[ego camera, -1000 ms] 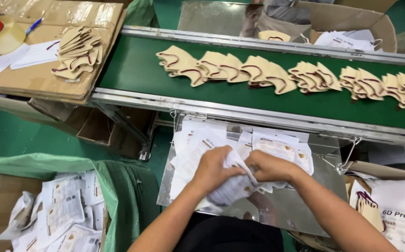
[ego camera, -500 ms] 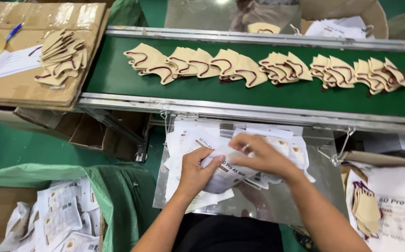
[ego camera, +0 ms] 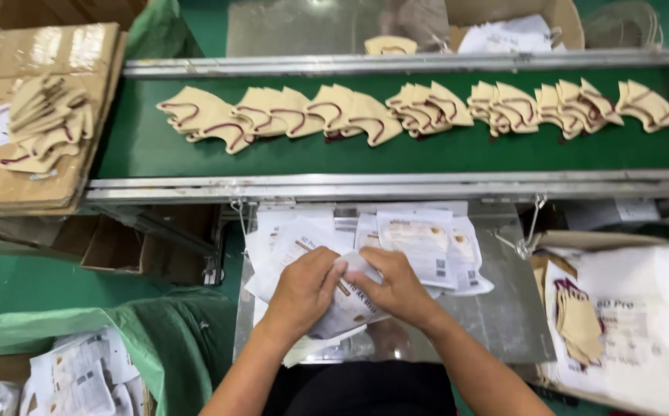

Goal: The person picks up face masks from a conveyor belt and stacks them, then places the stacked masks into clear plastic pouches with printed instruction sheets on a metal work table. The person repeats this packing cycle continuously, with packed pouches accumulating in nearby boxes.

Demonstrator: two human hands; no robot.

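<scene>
My left hand [ego camera: 302,291] and my right hand [ego camera: 394,286] both grip one white printed pouch [ego camera: 347,310] over a metal tray [ego camera: 504,316]. The hands meet at the pouch's upper edge, fingers curled. More white pouches [ego camera: 419,243] lie spread on the tray just beyond my hands. On the green conveyor belt [ego camera: 134,146] above the tray, a row of folded beige masks with dark red edging [ego camera: 334,112] runs from left to right.
A pile of beige masks [ego camera: 41,123] rests on cardboard at the left. A box at the right holds a stack of masks [ego camera: 577,320] and white packaging. A green sack [ego camera: 119,339] with filled pouches [ego camera: 80,377] sits at lower left. An open carton [ego camera: 511,31] stands beyond the belt.
My hands have drawn closer together on the pouch and sit lower on the tray. The view has shifted, so the belt and masks appear further left.
</scene>
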